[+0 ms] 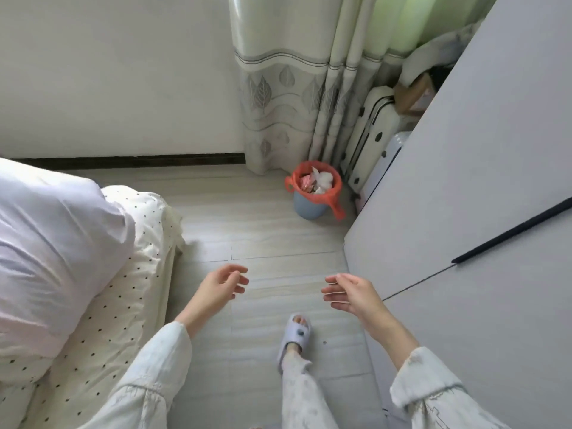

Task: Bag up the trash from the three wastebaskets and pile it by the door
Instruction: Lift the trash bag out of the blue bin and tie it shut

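A small blue wastebasket stands on the floor by the curtain, ahead and a little to the right. It is lined with a red plastic bag whose handles hang over the rim, and crumpled tissues and wrappers fill it. My left hand and my right hand are stretched out in front of me above the floor, well short of the basket. Both hold nothing, their fingers loosely bent and apart.
A bed with a dotted sheet and a pale pillow lies to the left. A grey wardrobe walls off the right. A white suitcase leans behind the basket beside the curtain. My slippered foot stands on the pale floor.
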Demonstrator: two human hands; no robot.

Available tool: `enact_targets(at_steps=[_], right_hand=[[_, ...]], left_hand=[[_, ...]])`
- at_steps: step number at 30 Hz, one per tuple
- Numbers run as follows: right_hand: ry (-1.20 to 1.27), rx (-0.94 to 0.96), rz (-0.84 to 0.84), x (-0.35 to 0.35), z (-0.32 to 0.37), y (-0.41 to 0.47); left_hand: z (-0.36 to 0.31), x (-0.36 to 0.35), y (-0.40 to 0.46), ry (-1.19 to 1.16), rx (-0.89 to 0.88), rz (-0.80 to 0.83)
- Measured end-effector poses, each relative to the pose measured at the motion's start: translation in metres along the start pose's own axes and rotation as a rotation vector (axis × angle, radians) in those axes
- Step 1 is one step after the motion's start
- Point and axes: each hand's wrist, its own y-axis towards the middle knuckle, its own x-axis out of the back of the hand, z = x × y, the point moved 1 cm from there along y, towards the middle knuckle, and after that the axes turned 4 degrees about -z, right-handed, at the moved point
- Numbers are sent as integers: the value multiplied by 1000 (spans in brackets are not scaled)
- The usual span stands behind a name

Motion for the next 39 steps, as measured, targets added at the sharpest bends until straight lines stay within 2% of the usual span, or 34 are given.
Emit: enact_targets(at_steps=[7,12,16,20,27,31,33,39], right_hand=[[53,-27,-19,15,92,181],[116,-74,-82,32,154,292],[130,-143,-124,36,177,366],[155,-233,-187,38,178,435],[200,-351,-290,20,107,579],[234,-444,-318,2,40,664],[321,-464,-335,-2,5,706],[873,-430,-460,-2,-67,810]], left_hand=[[-60,-29,182,55,76,55],[-121,-42,312,179,79,142],[-145,-53,394,222,97,158],[-135,-76,467,291,162,263],[-60,-130,618,405,193,449],[-1,-159,713,376,187,422],[28,-176,758,266,231,380],[109,-231,866,-192,463,357]])
